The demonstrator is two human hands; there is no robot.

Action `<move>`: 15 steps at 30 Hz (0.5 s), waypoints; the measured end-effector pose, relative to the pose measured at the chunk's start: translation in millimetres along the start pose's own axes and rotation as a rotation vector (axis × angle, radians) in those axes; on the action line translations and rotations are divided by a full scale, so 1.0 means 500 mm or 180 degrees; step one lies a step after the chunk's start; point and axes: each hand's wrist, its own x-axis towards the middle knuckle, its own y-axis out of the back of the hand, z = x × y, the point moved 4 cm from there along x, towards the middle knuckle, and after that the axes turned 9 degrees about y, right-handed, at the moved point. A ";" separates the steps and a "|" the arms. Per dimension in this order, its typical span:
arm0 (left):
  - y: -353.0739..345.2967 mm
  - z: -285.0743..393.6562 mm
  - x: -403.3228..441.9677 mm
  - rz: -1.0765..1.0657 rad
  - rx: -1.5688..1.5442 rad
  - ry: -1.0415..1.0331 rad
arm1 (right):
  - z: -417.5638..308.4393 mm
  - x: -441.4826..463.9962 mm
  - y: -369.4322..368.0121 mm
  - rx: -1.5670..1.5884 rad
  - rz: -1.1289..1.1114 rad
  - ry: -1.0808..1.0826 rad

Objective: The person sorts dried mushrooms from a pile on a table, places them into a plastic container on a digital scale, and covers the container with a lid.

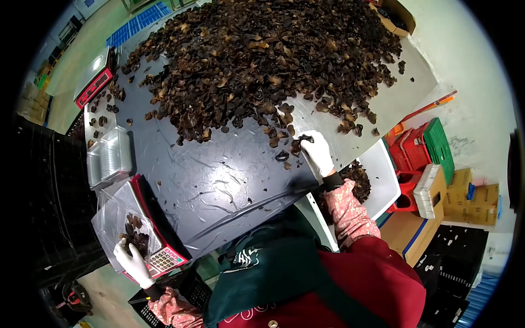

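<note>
A broad heap of dark brown dried wood ear fungus [262,60] covers the far part of the table. My right hand [318,153], in a white glove, is closed on a piece of wood ear fungus [302,141] at the heap's near edge. My left hand [132,262], also gloved in white, is at the near edge of a clear plastic box [106,218], thumb and fingers apart. Inside that box lies a small pile of wood ear fungus [136,235]. The box sits on a red digital scale [164,259].
Stacked clear plastic boxes [109,156] stand at the table's left edge, near a second red scale [94,90]. A white tub [385,186] holding more fungus is beside my right forearm. Red and green crates [418,147] and cartons [473,202] stand right. Black crates are at left.
</note>
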 end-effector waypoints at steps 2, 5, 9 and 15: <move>-0.007 0.000 -0.006 0.0099 0.0030 -0.0064 | 0.018 0.003 -0.001 -0.0562 -0.0206 0.0211; 0.027 0.049 -0.003 0.0707 0.0281 -0.0262 | 0.000 -0.011 -0.040 -0.1741 -0.0533 0.0900; 0.072 0.130 -0.019 0.0871 -0.0675 0.0163 | -0.001 0.005 -0.088 -0.2370 -0.0920 0.0760; 0.124 0.141 -0.061 0.1183 -0.1142 0.0362 | -0.021 0.007 -0.060 -0.1695 -0.0784 0.0370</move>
